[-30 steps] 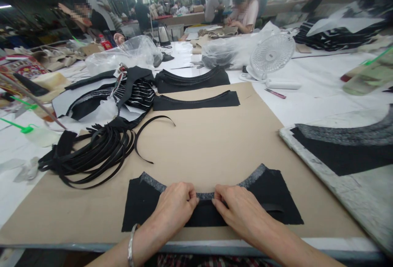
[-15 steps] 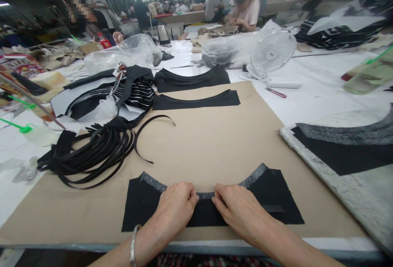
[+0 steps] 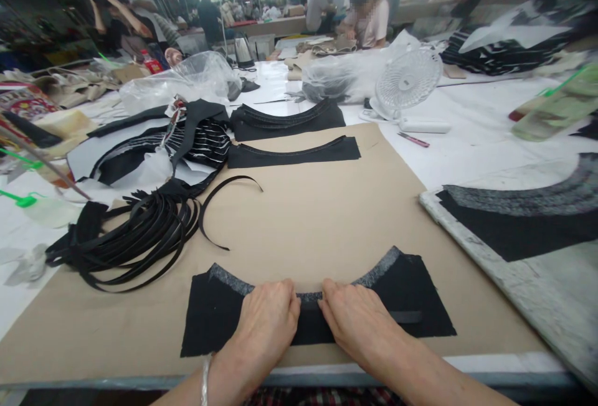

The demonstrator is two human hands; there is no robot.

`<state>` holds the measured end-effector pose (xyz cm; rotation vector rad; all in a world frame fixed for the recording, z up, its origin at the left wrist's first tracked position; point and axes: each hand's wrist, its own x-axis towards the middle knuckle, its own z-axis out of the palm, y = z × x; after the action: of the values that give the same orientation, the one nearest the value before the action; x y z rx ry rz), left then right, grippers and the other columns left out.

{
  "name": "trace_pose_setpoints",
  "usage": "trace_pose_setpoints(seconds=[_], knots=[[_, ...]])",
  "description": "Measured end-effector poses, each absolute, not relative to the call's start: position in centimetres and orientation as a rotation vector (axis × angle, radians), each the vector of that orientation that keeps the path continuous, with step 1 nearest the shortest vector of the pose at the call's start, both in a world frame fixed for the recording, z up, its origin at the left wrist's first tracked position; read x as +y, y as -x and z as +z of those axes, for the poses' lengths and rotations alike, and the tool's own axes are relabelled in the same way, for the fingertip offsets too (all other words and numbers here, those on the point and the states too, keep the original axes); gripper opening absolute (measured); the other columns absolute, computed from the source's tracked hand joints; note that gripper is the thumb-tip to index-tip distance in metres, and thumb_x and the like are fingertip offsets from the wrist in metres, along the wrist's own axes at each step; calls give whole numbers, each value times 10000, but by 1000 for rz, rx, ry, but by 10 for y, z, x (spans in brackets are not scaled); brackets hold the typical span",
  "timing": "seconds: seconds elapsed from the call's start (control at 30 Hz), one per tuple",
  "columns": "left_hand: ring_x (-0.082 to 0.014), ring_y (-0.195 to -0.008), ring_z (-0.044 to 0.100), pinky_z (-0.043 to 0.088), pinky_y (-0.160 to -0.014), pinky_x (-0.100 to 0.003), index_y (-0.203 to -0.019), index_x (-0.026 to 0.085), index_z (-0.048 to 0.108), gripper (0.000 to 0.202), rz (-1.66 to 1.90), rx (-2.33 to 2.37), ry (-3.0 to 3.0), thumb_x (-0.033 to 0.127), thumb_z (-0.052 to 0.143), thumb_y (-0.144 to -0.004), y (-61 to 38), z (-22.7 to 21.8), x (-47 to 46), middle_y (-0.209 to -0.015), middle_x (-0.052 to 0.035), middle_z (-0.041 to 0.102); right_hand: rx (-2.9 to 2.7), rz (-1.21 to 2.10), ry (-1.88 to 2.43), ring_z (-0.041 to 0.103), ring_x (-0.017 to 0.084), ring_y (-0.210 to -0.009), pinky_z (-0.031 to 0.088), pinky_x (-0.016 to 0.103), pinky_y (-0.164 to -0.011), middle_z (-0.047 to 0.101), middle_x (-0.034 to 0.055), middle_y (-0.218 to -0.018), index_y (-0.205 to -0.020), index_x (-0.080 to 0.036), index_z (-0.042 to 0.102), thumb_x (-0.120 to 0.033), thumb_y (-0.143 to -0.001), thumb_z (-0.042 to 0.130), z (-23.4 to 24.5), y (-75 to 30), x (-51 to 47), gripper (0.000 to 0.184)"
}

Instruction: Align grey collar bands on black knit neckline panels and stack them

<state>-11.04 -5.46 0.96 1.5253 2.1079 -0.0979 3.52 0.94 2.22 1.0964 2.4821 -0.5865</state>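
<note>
A black fabric piece [image 3: 411, 294] with a curved grey-edged neckline lies on the brown paper sheet [image 3: 308, 219] near the table's front edge. My left hand [image 3: 268, 322] and my right hand [image 3: 357, 322] rest side by side on its middle. The fingers of both hands are bent and pinch the grey curved edge between them. A thin black strip [image 3: 406, 317] lies along the piece to the right of my right hand.
A bundle of black strips [image 3: 135, 238] lies at the left. Two more black curved pieces [image 3: 294, 154] sit further back. A board with a grey-edged black piece [image 3: 514, 219] is at the right. A small white fan [image 3: 408, 82], plastic bags and other people are behind.
My hands have drawn slightly closer together along the grey edge. The view has shifted a little to the right and down.
</note>
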Motion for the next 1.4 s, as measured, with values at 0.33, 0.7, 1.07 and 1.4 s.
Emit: trace_pose_setpoints(seconds=[0.33, 0.7, 1.07, 1.4], knots=[[-245, -797, 689, 365, -603, -283, -857, 200, 577, 158, -190, 2127, -1496, 248, 436, -909, 99, 15, -55, -787, -56, 712, 2473, -520, -1157, 705, 305, -787, 487, 333, -621, 718, 159, -823, -1013, -119, 617, -206, -945, 432, 22, -36, 8, 215], [-211, -797, 632, 426, -700, -312, -863, 204, 516, 59, 188, 2274, -1728, 191, 570, -842, 110, 1, -71, -852, -23, 646, 2562, -576, -1179, 705, 266, -786, 490, 297, -650, 709, 158, -781, -929, -124, 652, -219, -915, 474, 26, -41, 13, 203], [-185, -940, 619, 519, -858, -267, -1244, 91, 515, 384, 697, 1572, -2739, 60, 373, -889, 108, -58, -92, -1031, -102, 649, 2627, -568, -1189, 689, 265, -777, 476, 310, -635, 704, 126, -791, -904, -133, 669, -282, -899, 520, 27, -52, 15, 211], [-193, -983, 606, 533, -862, -293, -1371, 74, 431, 479, 567, 1710, -2616, 71, 366, -897, 98, -53, -101, -1067, -120, 641, 2610, -745, -1103, 641, 193, -685, 330, 258, -573, 688, 35, -701, -750, -203, 670, -309, -833, 577, 40, -106, 74, 163]])
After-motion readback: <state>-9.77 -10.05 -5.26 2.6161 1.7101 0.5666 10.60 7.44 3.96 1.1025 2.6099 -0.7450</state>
